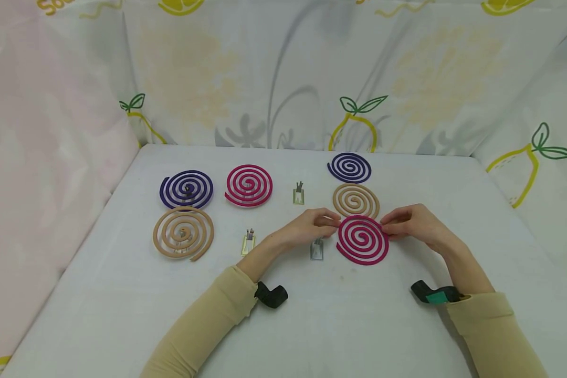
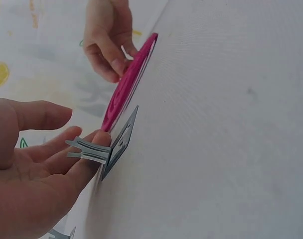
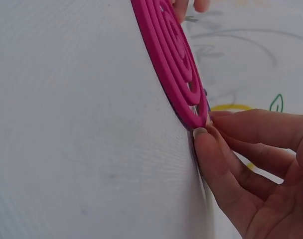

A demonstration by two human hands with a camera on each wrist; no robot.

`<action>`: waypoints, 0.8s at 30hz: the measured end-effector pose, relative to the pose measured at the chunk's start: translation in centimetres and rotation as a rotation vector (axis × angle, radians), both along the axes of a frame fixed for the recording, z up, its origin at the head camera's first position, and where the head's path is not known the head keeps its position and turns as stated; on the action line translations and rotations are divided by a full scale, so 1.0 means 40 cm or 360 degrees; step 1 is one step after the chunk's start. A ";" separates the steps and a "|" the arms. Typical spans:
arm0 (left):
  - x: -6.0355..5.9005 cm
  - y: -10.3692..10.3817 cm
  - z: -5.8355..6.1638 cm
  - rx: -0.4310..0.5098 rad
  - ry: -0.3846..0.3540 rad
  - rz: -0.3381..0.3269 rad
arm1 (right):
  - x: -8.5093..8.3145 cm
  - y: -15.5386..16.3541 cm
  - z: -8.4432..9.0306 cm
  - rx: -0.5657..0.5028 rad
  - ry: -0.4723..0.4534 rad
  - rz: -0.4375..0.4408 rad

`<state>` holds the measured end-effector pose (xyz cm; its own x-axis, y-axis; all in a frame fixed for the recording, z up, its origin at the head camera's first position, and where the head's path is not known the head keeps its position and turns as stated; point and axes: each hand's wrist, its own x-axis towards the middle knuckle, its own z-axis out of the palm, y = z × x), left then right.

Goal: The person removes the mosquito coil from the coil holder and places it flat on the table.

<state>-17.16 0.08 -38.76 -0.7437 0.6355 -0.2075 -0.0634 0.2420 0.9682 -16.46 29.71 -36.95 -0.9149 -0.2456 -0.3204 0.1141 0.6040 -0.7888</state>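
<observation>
White tabletop (image 1: 345, 336), 6 o'clock of head view. Pale printed curtain (image 1: 283, 63), 12. Yellow lemon slice (image 1: 181, 6), 11; green-leaved lemon outline (image 1: 536, 168), 3 o'clock.

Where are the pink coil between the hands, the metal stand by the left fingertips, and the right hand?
Pink coil (image 1: 363, 239): head view, its center.
Metal stand (image 2: 97, 153): left wrist view, its prong.
Right hand (image 1: 418, 226): head view, its back.

Between the left hand (image 1: 312, 226) and right hand (image 1: 413, 226) is the front coil (image 1: 363, 239); the middle coil (image 1: 355, 200) and rear coil (image 1: 349, 167) line up behind it on the table (image 1: 340, 331). Just left sits a near stand (image 1: 317, 251). Farther left, a second stand (image 1: 248, 245) is before another coil (image 1: 249, 184), a third stand (image 1: 298, 195) right of that; two more coils (image 1: 183, 231) lie leftmost.
</observation>
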 end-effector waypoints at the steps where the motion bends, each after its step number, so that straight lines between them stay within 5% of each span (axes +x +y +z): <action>1: 0.000 0.000 0.000 0.0003 -0.0004 -0.0006 | 0.000 0.000 0.000 0.0009 0.0002 -0.0001; 24: 0.003 0.000 0.000 -0.0072 0.0017 -0.0016 | -0.001 -0.001 -0.001 -0.0003 0.0031 -0.0007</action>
